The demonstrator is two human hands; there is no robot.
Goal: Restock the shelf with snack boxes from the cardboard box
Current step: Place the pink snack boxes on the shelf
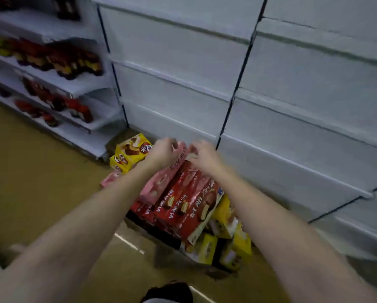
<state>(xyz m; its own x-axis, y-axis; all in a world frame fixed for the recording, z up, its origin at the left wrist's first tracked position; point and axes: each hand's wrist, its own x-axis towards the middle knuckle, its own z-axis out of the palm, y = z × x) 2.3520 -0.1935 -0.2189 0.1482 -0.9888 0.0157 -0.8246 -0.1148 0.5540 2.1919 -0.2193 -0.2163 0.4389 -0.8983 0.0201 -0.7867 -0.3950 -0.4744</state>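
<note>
While hands [183, 153] grip boxes [183, 200], bottles [58, 60] flank left.

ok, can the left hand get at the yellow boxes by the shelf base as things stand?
Probably yes. The yellow boxes lie uncovered on the floor just left of the left hand, with nothing between them. But that hand looks busy gripping the pink box, so it would need to let go first.

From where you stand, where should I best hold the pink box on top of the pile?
Grip the pink box by its two long edges, coming from above. It lies flat and tilted on the red boxes, so its long sides are free.
</note>
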